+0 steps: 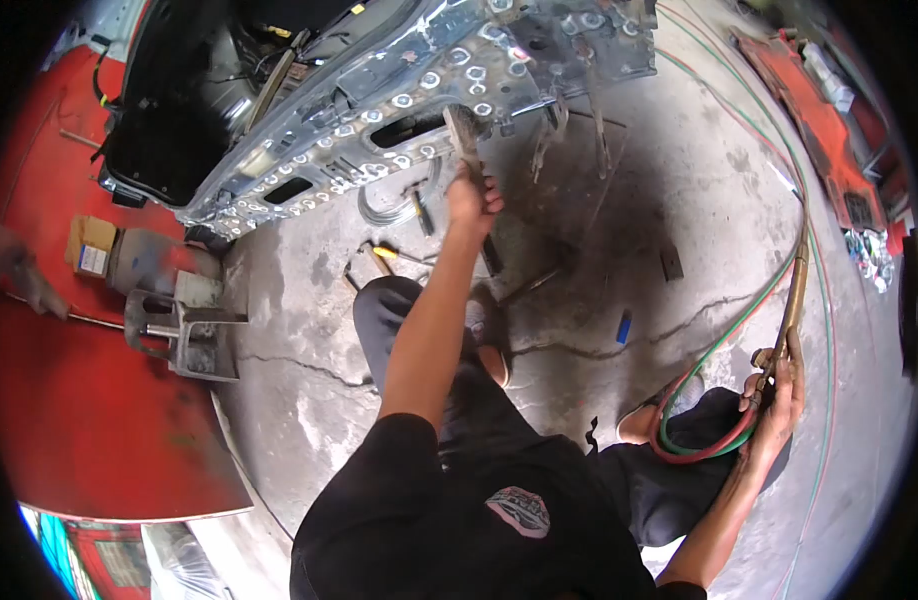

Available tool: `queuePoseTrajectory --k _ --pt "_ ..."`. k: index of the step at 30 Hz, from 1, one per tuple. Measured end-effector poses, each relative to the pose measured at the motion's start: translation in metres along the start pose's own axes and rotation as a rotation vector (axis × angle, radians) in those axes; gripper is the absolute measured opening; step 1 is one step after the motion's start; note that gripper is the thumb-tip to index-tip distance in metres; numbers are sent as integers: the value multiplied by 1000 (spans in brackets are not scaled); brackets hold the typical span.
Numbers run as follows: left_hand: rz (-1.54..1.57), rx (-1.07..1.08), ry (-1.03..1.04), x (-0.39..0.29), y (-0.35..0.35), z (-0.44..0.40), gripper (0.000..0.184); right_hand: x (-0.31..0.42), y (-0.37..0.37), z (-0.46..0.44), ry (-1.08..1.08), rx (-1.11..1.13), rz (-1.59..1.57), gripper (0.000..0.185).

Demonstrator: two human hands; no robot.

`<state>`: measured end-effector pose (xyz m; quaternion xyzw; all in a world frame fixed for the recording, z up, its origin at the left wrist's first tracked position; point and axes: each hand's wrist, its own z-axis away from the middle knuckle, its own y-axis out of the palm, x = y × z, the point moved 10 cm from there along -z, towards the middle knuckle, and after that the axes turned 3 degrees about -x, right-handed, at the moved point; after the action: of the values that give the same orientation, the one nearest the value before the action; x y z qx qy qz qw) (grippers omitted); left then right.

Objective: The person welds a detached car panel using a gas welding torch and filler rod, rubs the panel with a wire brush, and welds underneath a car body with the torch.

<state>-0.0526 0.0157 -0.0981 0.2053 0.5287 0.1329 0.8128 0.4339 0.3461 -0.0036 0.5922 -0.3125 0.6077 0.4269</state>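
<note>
My left hand (pixel 473 200) is closed round the handle of a brush (pixel 461 130). The brush's head is up against the lower edge of a grey car body panel (pixel 419 110) dotted with ring-shaped bright marks; whether it touches cannot be told. In my right hand (pixel 779 395), over my right knee, is a brass gas torch (pixel 797 285), its tip pointing up and away. A red hose (pixel 691 456) and a green hose (pixel 724 370) loop by that hand.
On the concrete floor lie a hammer (pixel 422 212), coiled wire (pixel 379 210), a yellow-handled screwdriver (pixel 387 252) and a blue piece (pixel 624 327). At left are a grey metal bracket (pixel 184 335), a red panel (pixel 99 420) and another person's blurred hand (pixel 29 280) holding a thin rod.
</note>
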Motion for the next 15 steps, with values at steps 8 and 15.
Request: queuePoseTrajectory --k 8,15 --pt "-782 183 -50 81 -13 97 51 -8 16 -13 -8 60 -18 58" --pt "93 60 -84 38 -37 78 44 -2 19 -6 -40 56 19 57"
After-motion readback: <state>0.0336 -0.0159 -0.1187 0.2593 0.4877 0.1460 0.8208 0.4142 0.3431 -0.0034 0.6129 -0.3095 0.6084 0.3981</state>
